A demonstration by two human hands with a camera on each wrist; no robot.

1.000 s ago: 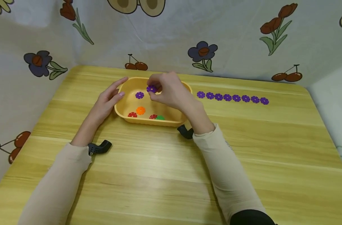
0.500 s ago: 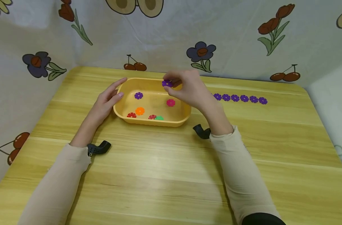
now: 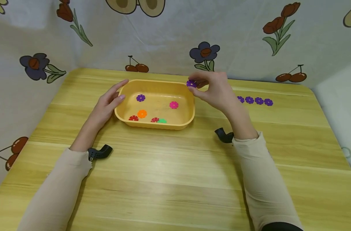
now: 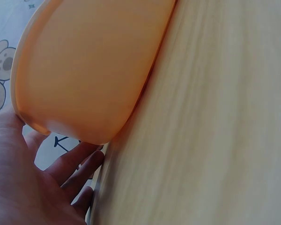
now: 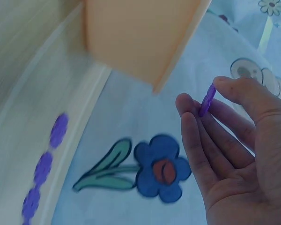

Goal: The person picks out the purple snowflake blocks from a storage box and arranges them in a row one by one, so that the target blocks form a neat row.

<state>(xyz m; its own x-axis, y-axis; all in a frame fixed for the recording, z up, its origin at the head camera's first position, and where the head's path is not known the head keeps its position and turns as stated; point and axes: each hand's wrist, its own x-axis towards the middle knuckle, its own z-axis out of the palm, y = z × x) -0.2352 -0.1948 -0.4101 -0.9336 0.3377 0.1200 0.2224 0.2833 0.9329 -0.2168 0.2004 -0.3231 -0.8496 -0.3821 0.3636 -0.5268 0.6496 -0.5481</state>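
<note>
My right hand [image 3: 214, 89] pinches a purple flower-shaped disc [image 3: 191, 83] between thumb and fingertips, just off the right end of a yellow plastic tub [image 3: 155, 126]. Seen edge-on in the right wrist view, the same disc [image 5: 207, 100] stands between thumb and fingers. My left hand [image 3: 106, 104] holds the tub's left end, thumb over the rim and fingers along the outside. Inside the tub lie another purple disc [image 3: 140, 98], a pink disc [image 3: 173, 105], an orange disc [image 3: 142, 114], a green disc [image 3: 162, 121] and red discs [image 3: 133, 118].
A row of purple discs [image 3: 259, 101] lies on the wooden table [image 3: 163, 179] to the right, partly hidden behind my right wrist. A patterned cloth [image 3: 163, 38] hangs behind the table's far edge. Black wrist-worn devices [image 3: 100, 152] stick out by both sleeves.
My right hand has carried the purple disc rightward from over the tub to past its right rim, uncovering the pink disc. The left hand stays on the tub.
</note>
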